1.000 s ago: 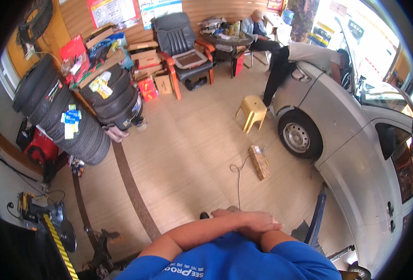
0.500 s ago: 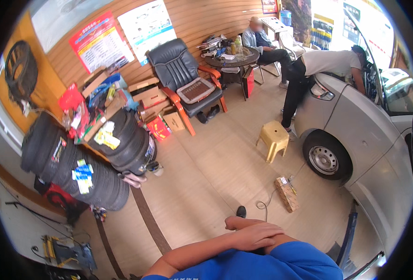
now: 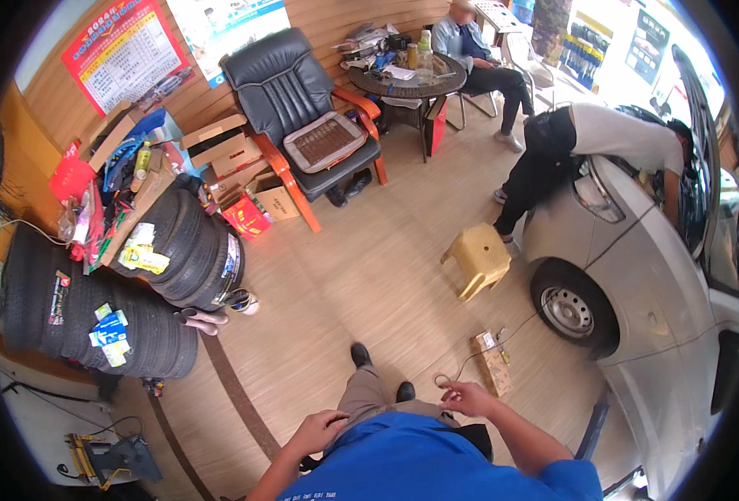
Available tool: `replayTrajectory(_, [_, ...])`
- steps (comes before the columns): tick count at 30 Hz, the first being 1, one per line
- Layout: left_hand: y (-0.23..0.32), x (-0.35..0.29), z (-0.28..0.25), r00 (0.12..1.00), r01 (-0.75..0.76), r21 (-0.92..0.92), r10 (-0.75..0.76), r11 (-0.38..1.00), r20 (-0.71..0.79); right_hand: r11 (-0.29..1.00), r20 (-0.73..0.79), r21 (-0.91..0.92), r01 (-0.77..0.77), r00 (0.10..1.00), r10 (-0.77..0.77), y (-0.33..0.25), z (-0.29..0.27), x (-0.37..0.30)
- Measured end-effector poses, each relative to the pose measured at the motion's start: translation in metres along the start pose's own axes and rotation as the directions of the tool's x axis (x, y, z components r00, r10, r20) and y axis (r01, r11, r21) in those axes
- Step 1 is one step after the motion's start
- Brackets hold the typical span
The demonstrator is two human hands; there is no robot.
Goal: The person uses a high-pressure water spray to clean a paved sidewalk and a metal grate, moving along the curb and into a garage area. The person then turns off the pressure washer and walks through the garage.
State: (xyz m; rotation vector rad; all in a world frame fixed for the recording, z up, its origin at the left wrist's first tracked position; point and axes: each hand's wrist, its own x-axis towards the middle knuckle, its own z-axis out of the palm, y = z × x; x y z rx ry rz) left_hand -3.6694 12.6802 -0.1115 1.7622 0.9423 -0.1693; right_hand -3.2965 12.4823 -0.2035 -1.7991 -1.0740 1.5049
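Observation:
My left hand point(image 3: 320, 432) hangs beside my left hip, fingers loosely bent and nothing seen in it. In front of my right hip is my right hand point(image 3: 469, 400), its fingers slightly apart and likewise holding nothing visible. Below are my blue shirt point(image 3: 403, 459) and brown trousers point(image 3: 372, 394). The nearest thing on the floor to my right hand is a long cardboard box point(image 3: 490, 367) with small metal items on top. A thin dark cable point(image 3: 468, 359) curls beside that box.
A yellow plastic stool point(image 3: 479, 255) stands before a silver car point(image 3: 649, 288). One person point(image 3: 612, 138) leans under its raised hood; another point(image 3: 478, 54) sits by a round table point(image 3: 403, 82). Tyres point(image 3: 139, 326) are stacked at left, near a black armchair point(image 3: 290, 104).
My hands and forearms were crossed together over my front; now they are apart at either side. My view has tilted down, and my legs show.

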Motion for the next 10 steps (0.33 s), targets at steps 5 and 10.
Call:
replayTrajectory(5, [-0.022,0.196,-0.048,0.926,-0.051,0.132,-0.003,0.990,0.378,0.983,0.130,-0.103,-0.153,0.978,0.166,-0.005,-0.054,0.061])
replayTrajectory(10, [-0.003,0.376,-0.094,0.688,-0.234,-0.020,0.180,0.972,0.703,0.981,0.041,0.005,-0.196,0.980,0.196,-0.061,-0.097,0.124])
